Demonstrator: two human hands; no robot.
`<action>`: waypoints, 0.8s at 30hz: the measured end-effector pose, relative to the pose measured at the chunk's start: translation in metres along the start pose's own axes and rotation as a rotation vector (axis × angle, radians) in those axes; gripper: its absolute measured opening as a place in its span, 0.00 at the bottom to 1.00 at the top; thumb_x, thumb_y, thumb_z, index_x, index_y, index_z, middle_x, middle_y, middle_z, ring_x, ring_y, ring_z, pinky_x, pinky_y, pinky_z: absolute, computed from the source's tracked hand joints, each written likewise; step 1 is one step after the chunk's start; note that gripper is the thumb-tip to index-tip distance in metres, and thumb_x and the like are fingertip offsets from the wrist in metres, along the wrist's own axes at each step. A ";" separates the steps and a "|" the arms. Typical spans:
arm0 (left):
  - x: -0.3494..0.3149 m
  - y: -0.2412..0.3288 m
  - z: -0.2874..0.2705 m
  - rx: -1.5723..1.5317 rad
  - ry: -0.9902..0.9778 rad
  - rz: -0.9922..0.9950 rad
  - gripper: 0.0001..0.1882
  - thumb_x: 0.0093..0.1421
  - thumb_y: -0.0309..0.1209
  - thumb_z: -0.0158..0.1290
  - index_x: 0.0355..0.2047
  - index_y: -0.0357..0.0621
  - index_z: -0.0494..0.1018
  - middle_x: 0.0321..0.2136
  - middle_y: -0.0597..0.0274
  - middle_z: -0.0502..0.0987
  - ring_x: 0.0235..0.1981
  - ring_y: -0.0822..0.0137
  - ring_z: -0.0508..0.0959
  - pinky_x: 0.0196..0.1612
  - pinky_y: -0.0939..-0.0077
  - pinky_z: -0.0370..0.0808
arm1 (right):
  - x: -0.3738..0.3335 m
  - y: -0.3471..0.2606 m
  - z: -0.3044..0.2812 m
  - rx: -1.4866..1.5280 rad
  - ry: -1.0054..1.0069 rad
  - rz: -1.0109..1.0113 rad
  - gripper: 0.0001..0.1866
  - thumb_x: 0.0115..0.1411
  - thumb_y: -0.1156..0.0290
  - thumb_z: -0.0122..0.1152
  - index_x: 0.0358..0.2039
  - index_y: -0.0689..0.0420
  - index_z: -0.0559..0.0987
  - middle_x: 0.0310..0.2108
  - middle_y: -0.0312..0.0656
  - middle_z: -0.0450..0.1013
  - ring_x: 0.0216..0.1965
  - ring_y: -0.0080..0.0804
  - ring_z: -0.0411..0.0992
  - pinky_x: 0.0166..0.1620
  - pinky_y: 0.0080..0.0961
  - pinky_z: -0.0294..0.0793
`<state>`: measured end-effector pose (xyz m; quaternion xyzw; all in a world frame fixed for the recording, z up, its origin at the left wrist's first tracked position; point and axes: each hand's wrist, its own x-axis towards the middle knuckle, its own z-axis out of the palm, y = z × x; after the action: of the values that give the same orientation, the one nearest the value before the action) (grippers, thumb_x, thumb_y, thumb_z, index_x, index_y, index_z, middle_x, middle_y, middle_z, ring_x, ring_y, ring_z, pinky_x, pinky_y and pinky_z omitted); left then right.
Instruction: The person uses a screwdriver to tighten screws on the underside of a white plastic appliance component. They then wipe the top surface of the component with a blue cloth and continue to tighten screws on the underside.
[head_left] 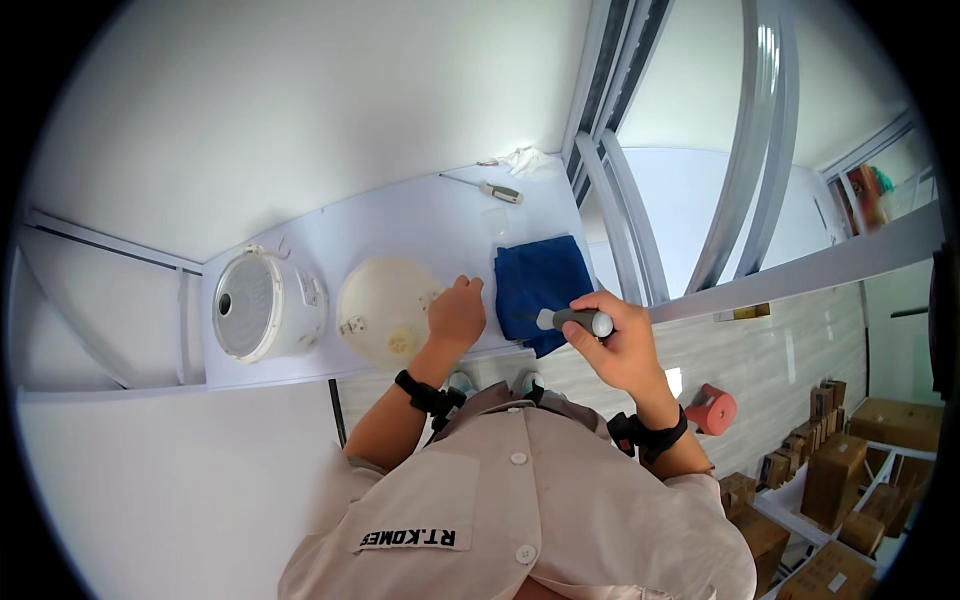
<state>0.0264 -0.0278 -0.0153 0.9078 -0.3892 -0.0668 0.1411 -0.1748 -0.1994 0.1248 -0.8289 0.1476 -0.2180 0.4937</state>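
A grey-handled screwdriver (583,322) is gripped in my right hand (628,352), its blade end toward the left over a folded blue cloth (540,280). My left hand (458,312) is closed at the right edge of a round, cream-white plastic cover (385,285); whatever its fingers pinch is hidden. Small metal fittings (353,326) and a yellowish round part (402,341) sit on the cover. To its left a white cylindrical drum-like housing (268,305) lies with its grey mesh-like face toward me.
Farther back on the white table (350,225) lie a second screwdriver (500,192), a crumpled white cloth (525,160) and a small clear piece (495,222). Metal frame bars (625,215) rise at the right. A red roll (712,410) and cardboard boxes (835,480) stand on the right side.
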 end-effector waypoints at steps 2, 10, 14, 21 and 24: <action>-0.001 0.000 0.021 0.103 -0.049 -0.041 0.08 0.63 0.30 0.57 0.43 0.48 0.77 0.41 0.57 0.79 0.38 0.50 0.84 0.37 0.56 0.82 | -0.003 0.007 -0.005 -0.006 -0.014 -0.034 0.13 0.59 0.67 0.76 0.41 0.57 0.82 0.29 0.44 0.82 0.27 0.38 0.81 0.32 0.28 0.77; 0.002 0.010 0.033 0.219 -0.020 -0.062 0.03 0.62 0.26 0.56 0.36 0.46 0.75 0.38 0.57 0.78 0.33 0.50 0.85 0.32 0.58 0.82 | 0.000 0.009 -0.024 -0.064 -0.164 -0.185 0.12 0.56 0.67 0.75 0.38 0.56 0.83 0.27 0.42 0.81 0.24 0.41 0.79 0.29 0.31 0.75; 0.000 0.005 0.040 0.193 0.034 -0.052 0.01 0.62 0.27 0.55 0.34 0.48 0.76 0.34 0.59 0.79 0.33 0.51 0.85 0.32 0.57 0.81 | 0.001 0.015 -0.028 -0.064 -0.177 -0.214 0.12 0.55 0.67 0.75 0.38 0.56 0.83 0.28 0.42 0.81 0.26 0.42 0.79 0.29 0.32 0.75; -0.003 0.019 0.017 -0.087 0.120 -0.056 0.05 0.67 0.33 0.55 0.38 0.50 0.80 0.36 0.58 0.82 0.35 0.53 0.84 0.35 0.56 0.80 | 0.003 0.023 -0.026 -0.009 -0.117 -0.236 0.14 0.56 0.69 0.75 0.41 0.57 0.83 0.31 0.44 0.82 0.29 0.42 0.81 0.32 0.31 0.78; -0.004 0.021 0.002 -0.352 0.187 -0.086 0.06 0.68 0.34 0.57 0.40 0.46 0.80 0.36 0.56 0.84 0.33 0.55 0.84 0.34 0.59 0.78 | 0.003 0.027 -0.021 0.057 -0.053 -0.174 0.14 0.58 0.71 0.74 0.44 0.58 0.82 0.33 0.44 0.83 0.30 0.38 0.82 0.34 0.29 0.78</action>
<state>0.0090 -0.0392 -0.0105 0.8871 -0.3176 -0.0553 0.3303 -0.1833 -0.2290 0.1105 -0.8296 0.0556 -0.2424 0.5000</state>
